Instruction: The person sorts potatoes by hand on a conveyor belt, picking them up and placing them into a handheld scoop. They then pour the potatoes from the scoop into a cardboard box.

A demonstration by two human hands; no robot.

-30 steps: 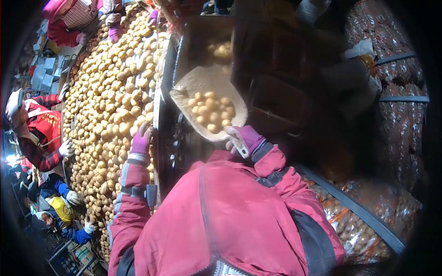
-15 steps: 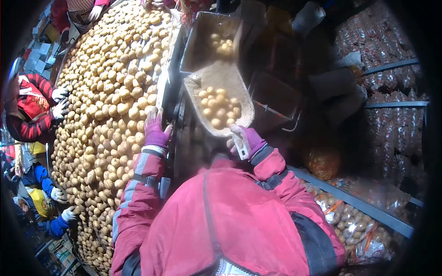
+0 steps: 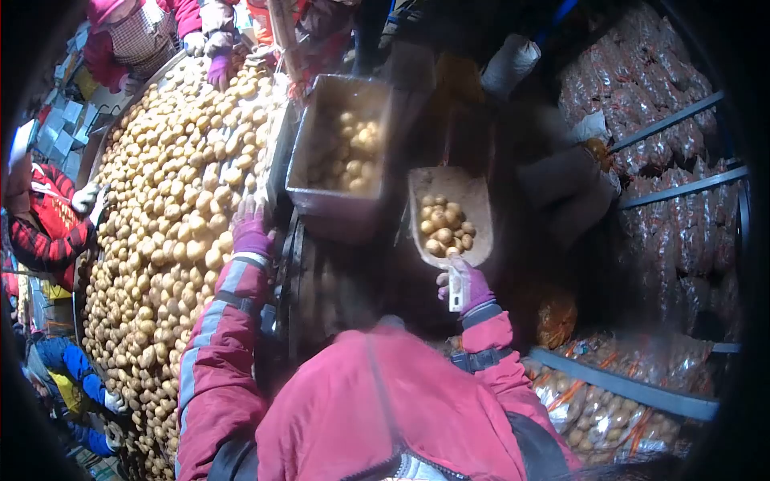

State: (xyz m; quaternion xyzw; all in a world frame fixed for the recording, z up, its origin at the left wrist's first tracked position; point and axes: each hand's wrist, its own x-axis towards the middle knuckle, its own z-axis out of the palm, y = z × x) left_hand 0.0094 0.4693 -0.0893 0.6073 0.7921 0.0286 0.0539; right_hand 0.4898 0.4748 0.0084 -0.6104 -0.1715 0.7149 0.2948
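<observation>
From the head camera we are looking down over a red jacket, both arms stretching forward. Our right hand [image 3: 469,290], in a purple glove, is closing tight round the short handle of a pale scoop [image 3: 450,210]; the forearm is rising almost straight ahead and the scoop is lying level, its bowl carrying a small heap of potatoes [image 3: 443,227]. The scoop is hovering just to the right of a grey metal bin [image 3: 319,146] (some potatoes are already lying inside it), near its rim but apart from it. Our left arm is reaching out to the left, its grey-striped sleeve bending slightly at the elbow, and the left hand [image 3: 250,229], also gloved in purple, is resting with fingers spread and holding nothing at the edge of the worktop [image 3: 277,156], touching the potato pile [image 3: 172,224]. Other people's gloved hands [image 3: 87,197] are working along the far side of that pile. Netted sacks of potatoes [image 3: 642,104] are stacking up at the right.
</observation>
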